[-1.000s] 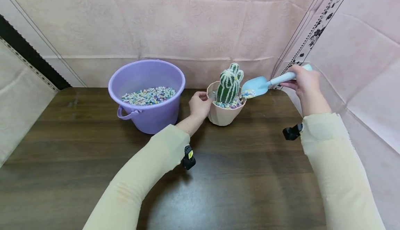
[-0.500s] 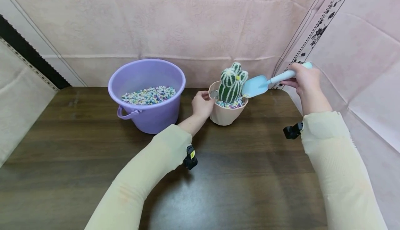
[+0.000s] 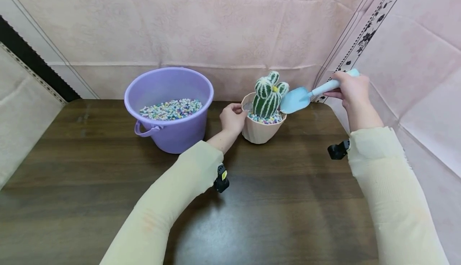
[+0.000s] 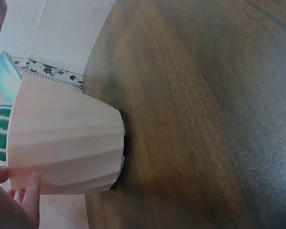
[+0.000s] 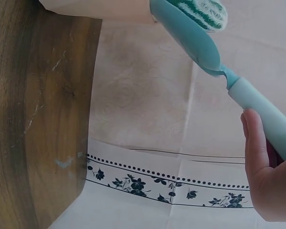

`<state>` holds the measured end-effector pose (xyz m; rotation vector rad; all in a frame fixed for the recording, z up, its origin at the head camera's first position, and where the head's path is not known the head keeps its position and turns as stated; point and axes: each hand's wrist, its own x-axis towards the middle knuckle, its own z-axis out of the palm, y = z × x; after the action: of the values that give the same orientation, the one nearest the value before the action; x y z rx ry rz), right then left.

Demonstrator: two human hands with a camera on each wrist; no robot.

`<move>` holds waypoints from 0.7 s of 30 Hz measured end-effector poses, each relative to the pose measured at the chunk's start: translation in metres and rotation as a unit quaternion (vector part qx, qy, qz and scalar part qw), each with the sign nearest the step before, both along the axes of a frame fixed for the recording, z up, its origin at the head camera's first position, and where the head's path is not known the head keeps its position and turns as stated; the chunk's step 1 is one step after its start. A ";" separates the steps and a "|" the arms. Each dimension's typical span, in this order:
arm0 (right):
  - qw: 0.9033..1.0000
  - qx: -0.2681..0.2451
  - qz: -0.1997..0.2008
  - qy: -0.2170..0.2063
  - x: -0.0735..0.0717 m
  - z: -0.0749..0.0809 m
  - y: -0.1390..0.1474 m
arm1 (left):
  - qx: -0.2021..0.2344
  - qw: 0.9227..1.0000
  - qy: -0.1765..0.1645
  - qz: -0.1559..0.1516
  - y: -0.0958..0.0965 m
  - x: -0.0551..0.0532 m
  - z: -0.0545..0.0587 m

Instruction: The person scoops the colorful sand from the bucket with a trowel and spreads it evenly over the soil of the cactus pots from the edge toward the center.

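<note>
My left hand [image 3: 233,119] pinches the left rim of a pale pink flowerpot [image 4: 66,138], thumb at the lip and fingers against the outer wall. In the pot a green cactus with white fuzzy stripes [image 3: 266,99] stands tilted a little to the right, amid small pastel pebbles [image 3: 275,117]. My right hand [image 3: 352,91] grips the handle of a light blue trowel [image 3: 296,100]. Its blade tips down over the pot's right rim beside the cactus, and no pebbles show on it. From the right wrist, the blade [image 5: 193,40] overlaps the rim and part of the cactus.
Left of the pot stands a purple bucket [image 3: 176,137], partly filled with similar pebbles [image 3: 171,109], its handle hanging at the front. Both containers are near the back edge of the dark wooden table [image 3: 273,201]. Pale cloth [image 3: 216,29] hangs behind and at both sides.
Pebbles lying on the trowel's blade a second ago have left it. The pot and my left hand have shifted slightly right, and the cactus now leans further right. My right hand keeps its grip.
</note>
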<state>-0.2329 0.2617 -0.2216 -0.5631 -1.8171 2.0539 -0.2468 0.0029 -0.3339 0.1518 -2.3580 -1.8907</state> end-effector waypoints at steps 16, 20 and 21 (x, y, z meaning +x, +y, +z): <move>0.999 0.048 -0.001 -0.002 0.003 0.008 -0.010 | 0.001 1.000 -0.005 -0.003 0.001 0.000 0.000; 0.997 0.081 -0.002 -0.006 0.003 0.010 -0.014 | -0.004 1.000 -0.008 -0.006 0.000 0.000 0.000; 0.996 0.089 -0.003 -0.009 0.004 0.010 -0.015 | -0.004 1.000 -0.008 -0.007 0.000 0.000 0.001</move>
<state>-0.2291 0.2464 -0.2112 -0.5386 -1.9820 1.8627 -0.2465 0.0028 -0.3333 0.1495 -2.3832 -1.8935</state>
